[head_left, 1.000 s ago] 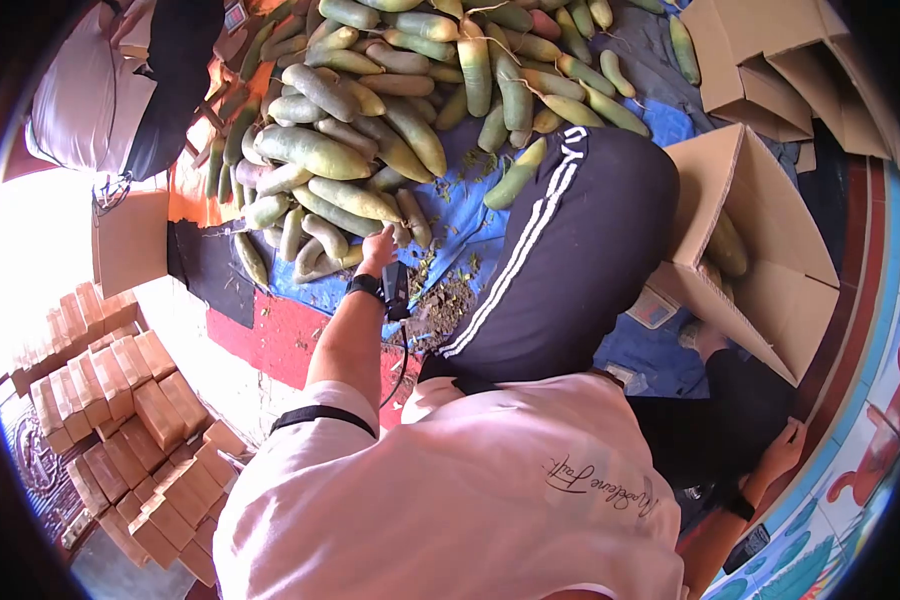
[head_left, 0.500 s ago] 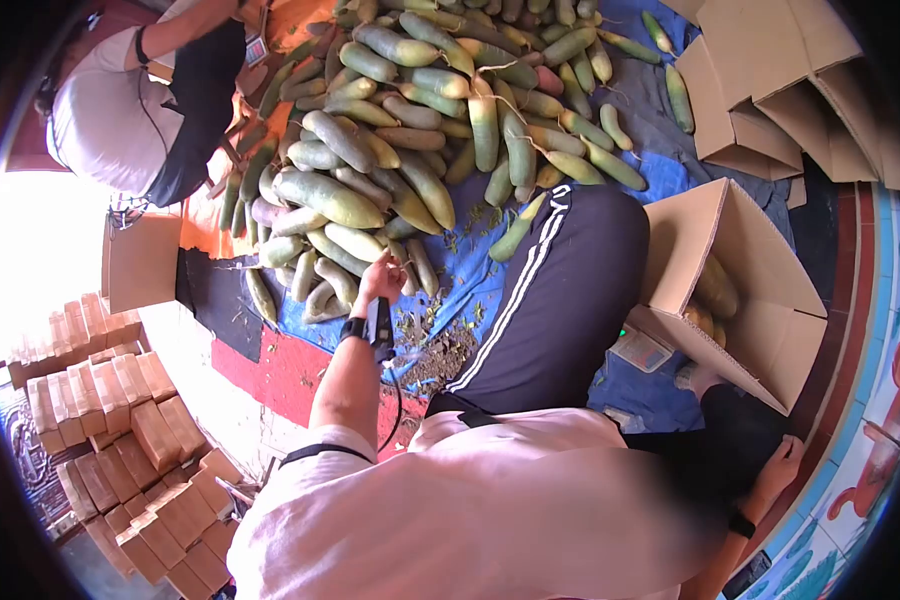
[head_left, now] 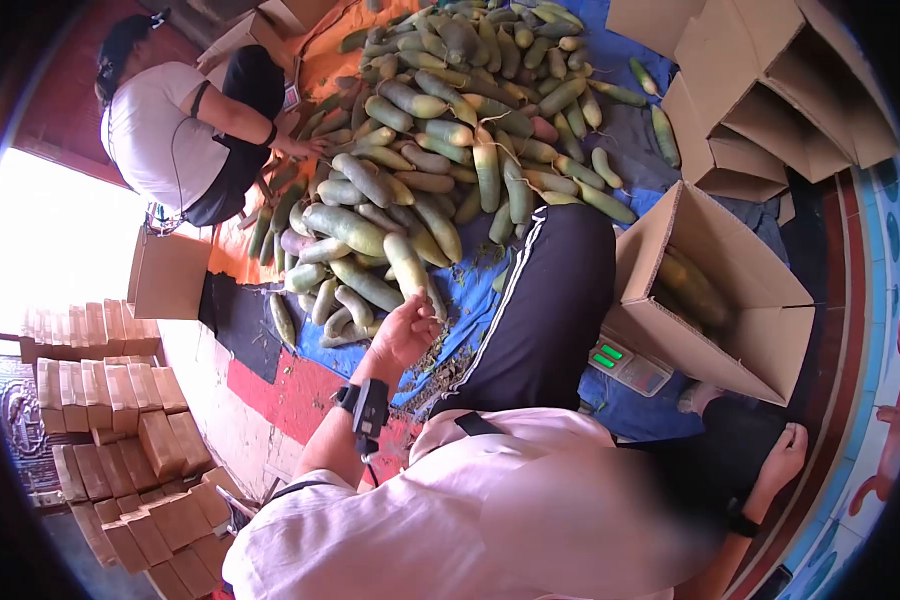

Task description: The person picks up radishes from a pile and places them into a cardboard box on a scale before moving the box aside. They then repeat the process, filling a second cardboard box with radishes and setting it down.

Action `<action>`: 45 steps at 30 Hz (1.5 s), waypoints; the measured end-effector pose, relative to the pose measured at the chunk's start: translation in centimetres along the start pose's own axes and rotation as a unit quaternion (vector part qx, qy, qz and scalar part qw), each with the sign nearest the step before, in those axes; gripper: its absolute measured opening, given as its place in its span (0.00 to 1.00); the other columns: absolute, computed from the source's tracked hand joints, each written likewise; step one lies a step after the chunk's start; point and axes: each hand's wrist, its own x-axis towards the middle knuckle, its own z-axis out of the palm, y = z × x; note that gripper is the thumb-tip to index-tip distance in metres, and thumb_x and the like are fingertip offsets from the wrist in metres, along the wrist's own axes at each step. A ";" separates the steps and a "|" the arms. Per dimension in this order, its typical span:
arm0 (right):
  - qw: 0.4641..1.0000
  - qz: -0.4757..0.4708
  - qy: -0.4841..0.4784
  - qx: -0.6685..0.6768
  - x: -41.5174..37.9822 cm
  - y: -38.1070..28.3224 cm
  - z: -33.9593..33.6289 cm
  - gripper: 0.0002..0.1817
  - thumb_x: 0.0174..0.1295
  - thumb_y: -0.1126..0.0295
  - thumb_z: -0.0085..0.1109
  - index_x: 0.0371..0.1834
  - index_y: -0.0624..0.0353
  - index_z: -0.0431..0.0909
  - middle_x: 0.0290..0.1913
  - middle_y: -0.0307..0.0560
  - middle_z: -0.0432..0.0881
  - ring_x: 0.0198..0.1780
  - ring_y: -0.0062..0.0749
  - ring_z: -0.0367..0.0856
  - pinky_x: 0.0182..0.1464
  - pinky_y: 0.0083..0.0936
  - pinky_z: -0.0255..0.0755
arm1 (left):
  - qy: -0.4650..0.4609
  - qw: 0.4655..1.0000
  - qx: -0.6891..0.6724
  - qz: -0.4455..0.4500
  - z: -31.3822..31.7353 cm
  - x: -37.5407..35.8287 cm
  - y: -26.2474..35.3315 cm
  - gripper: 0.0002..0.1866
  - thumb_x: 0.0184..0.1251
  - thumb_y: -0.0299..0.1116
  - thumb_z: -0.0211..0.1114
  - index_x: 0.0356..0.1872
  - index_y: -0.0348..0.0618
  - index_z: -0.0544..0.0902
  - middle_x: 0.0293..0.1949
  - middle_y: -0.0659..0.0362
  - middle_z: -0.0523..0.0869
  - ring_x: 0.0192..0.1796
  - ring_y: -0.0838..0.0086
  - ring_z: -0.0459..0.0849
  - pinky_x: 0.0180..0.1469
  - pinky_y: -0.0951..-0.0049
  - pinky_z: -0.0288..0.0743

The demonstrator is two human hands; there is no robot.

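My left hand (head_left: 407, 330) is closed on the lower end of a pale green radish (head_left: 403, 262), which it holds tilted up at the near edge of the radish heap (head_left: 440, 150). My fingers and thumb grip its tip. My right hand (head_left: 785, 458) lies against my dark trouser leg at the lower right, fingers curled, with no object showing in it. To the right of my knee, an open cardboard box (head_left: 715, 345) leans with several radishes (head_left: 695, 285) inside. Beside the box sits a small scale (head_left: 630, 368) with lit green digits.
Another person (head_left: 175, 130) crouches at the upper left, one hand reaching to the heap. Open cardboard boxes (head_left: 760, 90) stand at the upper right. Stacked cartons (head_left: 135, 440) fill the lower left. Blue sheeting (head_left: 460, 305) and scattered soil lie under the radishes.
My left hand has drawn back toward me, lifting a radish from the heap's edge. The view has shifted, and the scale's green display now shows. The other person's arm now reaches to the heap.
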 end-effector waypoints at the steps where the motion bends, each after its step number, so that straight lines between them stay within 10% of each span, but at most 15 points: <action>1: 1.000 -0.008 0.007 0.004 -0.1 0.2 0.0 0.11 0.60 0.68 0.45 0.37 0.66 0.73 0.36 0.54 0.77 0.39 0.45 0.76 0.44 0.31 0.68 | -0.027 0.997 0.066 0.024 1.8 -1.0 -0.2 0.08 0.66 0.37 0.52 0.29 0.47 0.70 0.19 0.68 0.69 0.15 0.86 0.60 0.25 0.83 0.60; 8: 0.999 -0.011 0.029 0.022 -0.8 1.9 0.3 0.10 0.60 0.69 0.46 0.36 0.66 0.73 0.35 0.53 0.77 0.38 0.43 0.76 0.44 0.30 0.68 | -0.158 0.880 0.443 0.064 12.6 -3.7 -0.1 0.11 0.64 0.39 0.54 0.29 0.43 0.70 0.18 0.67 0.69 0.17 0.86 0.63 0.23 0.84 0.60; 18: 0.998 0.019 0.041 0.034 -1.8 1.5 -0.7 0.11 0.61 0.69 0.46 0.36 0.66 0.73 0.35 0.53 0.78 0.38 0.43 0.76 0.43 0.30 0.68 | -0.339 0.777 0.520 -0.108 23.1 -0.4 -8.5 0.16 0.63 0.44 0.55 0.24 0.41 0.72 0.16 0.67 0.70 0.13 0.86 0.65 0.21 0.84 0.65; 23: 0.999 0.015 0.035 0.019 -2.0 1.3 -1.1 0.11 0.61 0.69 0.46 0.36 0.66 0.73 0.35 0.53 0.78 0.38 0.43 0.76 0.43 0.30 0.68 | -0.362 0.618 0.693 -0.079 27.1 1.7 -12.4 0.16 0.64 0.40 0.52 0.28 0.36 0.75 0.22 0.61 0.78 0.17 0.82 0.71 0.23 0.82 0.67; 28: 0.999 0.023 0.032 0.014 -2.0 2.0 -1.0 0.11 0.61 0.69 0.46 0.35 0.66 0.74 0.34 0.53 0.78 0.38 0.43 0.76 0.43 0.30 0.68 | -0.394 0.679 0.619 0.026 27.0 2.9 -12.3 0.14 0.63 0.37 0.52 0.37 0.34 0.77 0.30 0.59 0.82 0.21 0.81 0.75 0.26 0.81 0.71; 34: 0.999 0.015 0.029 0.012 -2.3 1.7 -1.1 0.11 0.61 0.69 0.45 0.36 0.66 0.74 0.35 0.54 0.78 0.38 0.43 0.76 0.42 0.30 0.68 | -0.194 0.779 0.561 0.202 21.4 5.2 -4.6 0.11 0.62 0.33 0.53 0.38 0.36 0.78 0.34 0.59 0.82 0.26 0.81 0.77 0.30 0.82 0.72; 42: 1.000 -0.007 0.009 -0.019 -1.4 1.1 -0.9 0.11 0.61 0.69 0.45 0.36 0.66 0.73 0.35 0.54 0.78 0.38 0.44 0.76 0.42 0.30 0.68 | 0.212 0.724 0.528 0.390 -3.3 16.8 8.3 0.13 0.54 0.36 0.60 0.35 0.37 0.79 0.31 0.54 0.82 0.29 0.68 0.80 0.35 0.73 0.73; 45: 1.000 -0.012 0.004 -0.022 -1.1 1.0 -0.8 0.11 0.61 0.69 0.45 0.36 0.66 0.73 0.35 0.54 0.78 0.38 0.45 0.76 0.43 0.31 0.68 | 0.282 0.710 0.603 0.232 -5.7 14.4 9.9 0.21 0.50 0.40 0.64 0.43 0.39 0.76 0.37 0.50 0.81 0.35 0.65 0.80 0.41 0.71 0.73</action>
